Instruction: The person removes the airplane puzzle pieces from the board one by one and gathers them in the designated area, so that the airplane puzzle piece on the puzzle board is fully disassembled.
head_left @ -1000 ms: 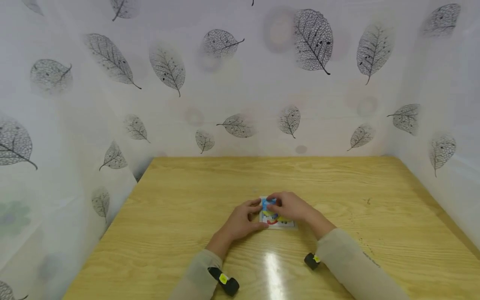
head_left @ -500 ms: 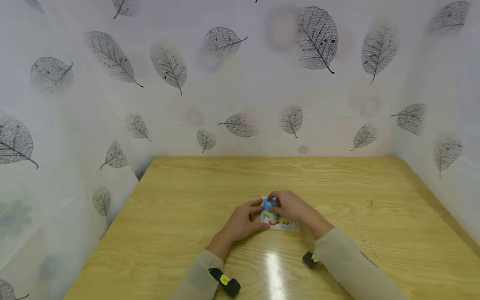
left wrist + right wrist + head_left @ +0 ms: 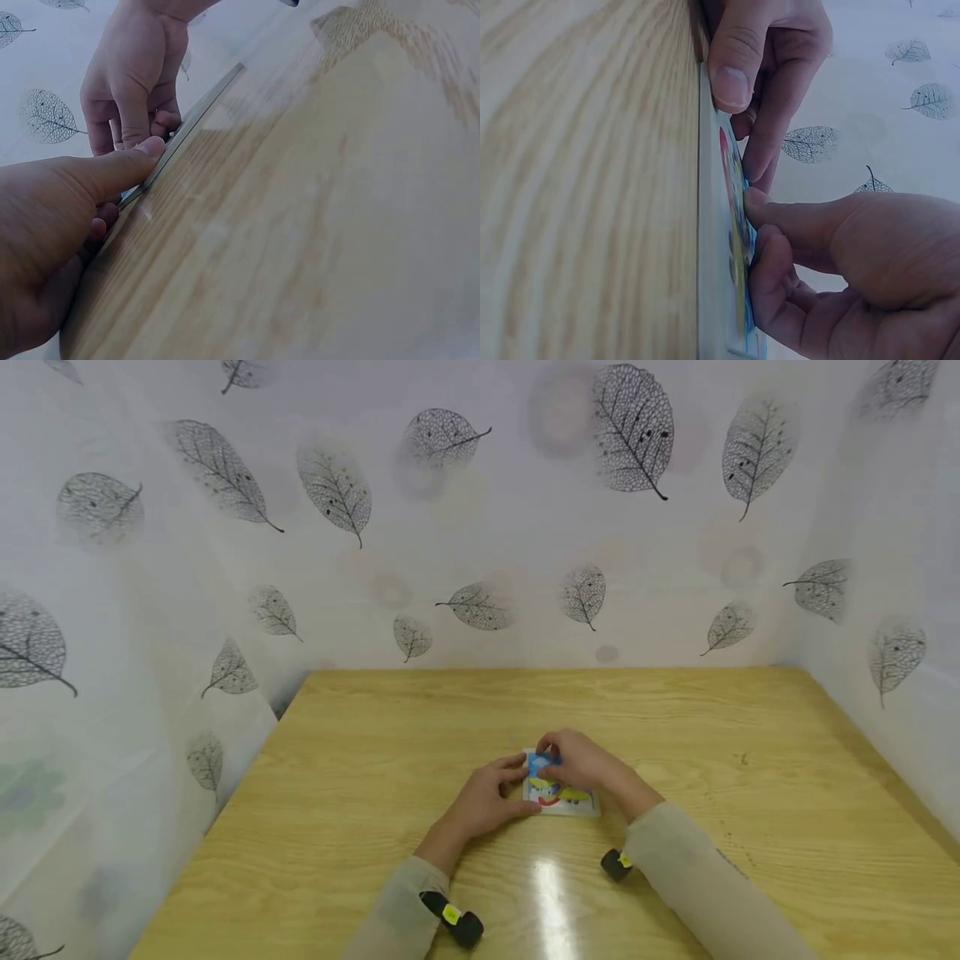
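Observation:
A small flat picture puzzle (image 3: 577, 807) with a white border lies on the table, its picture blue at the top with yellow and red parts below. My left hand (image 3: 483, 800) grips its left side, thumb on the near edge and fingers at the left edge. Above the upper left of the picture, my right hand (image 3: 587, 765) has bent fingers and thumb on what looks like a blue puzzle piece (image 3: 535, 762). In the right wrist view, the right thumb and forefinger (image 3: 769, 247) touch the picture side of the puzzle. The fingers hide part of the picture.
The wooden table (image 3: 360, 735) reaches back to a hanging cloth (image 3: 510, 510) with a leaf print, which also encloses both sides. Black wrist cameras sit at the left cuff (image 3: 408, 889) and the right cuff (image 3: 648, 831).
The right hand has shifted slightly up and away, baring a little more of the picture. The left hand keeps its hold, and the whole view has moved slightly.

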`<state>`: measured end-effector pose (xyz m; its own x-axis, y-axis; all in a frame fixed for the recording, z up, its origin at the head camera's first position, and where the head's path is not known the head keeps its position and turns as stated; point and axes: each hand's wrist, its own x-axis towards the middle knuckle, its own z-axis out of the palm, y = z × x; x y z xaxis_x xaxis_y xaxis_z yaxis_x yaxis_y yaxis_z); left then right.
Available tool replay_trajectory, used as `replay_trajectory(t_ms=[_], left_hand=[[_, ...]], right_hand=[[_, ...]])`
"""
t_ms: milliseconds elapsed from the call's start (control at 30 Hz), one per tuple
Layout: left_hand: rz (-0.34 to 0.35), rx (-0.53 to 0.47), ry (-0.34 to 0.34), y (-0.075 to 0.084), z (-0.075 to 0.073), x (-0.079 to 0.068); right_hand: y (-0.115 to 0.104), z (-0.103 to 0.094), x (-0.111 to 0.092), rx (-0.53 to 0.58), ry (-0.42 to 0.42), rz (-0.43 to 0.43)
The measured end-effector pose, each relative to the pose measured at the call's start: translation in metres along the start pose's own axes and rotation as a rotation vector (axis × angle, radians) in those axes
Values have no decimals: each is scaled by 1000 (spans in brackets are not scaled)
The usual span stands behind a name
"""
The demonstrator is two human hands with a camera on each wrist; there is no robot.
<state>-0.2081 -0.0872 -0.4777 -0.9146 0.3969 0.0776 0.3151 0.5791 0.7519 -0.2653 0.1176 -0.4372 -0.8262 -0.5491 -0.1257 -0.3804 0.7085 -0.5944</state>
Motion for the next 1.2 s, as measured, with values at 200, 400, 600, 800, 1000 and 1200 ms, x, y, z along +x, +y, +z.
replay_trajectory(t_ms=[200, 400, 600, 800, 1000, 1200], left_hand=[[-2, 2, 1, 0, 0, 0], [3, 8, 1, 0, 1, 5], [-18, 8, -3, -1, 1, 1], [11, 18, -1, -2, -1, 0], [22, 29, 6, -1, -3, -1], [17, 3, 0, -2, 0, 0]], right_hand=[[-4, 1, 0, -19, 1, -11], [-3, -3, -1, -26, 12, -9], [-2, 1, -1, -10, 24, 11], [-2, 7, -2, 22, 81, 20], [0, 11, -5, 53, 136, 3], [-1, 15, -9, 51, 177, 28]])
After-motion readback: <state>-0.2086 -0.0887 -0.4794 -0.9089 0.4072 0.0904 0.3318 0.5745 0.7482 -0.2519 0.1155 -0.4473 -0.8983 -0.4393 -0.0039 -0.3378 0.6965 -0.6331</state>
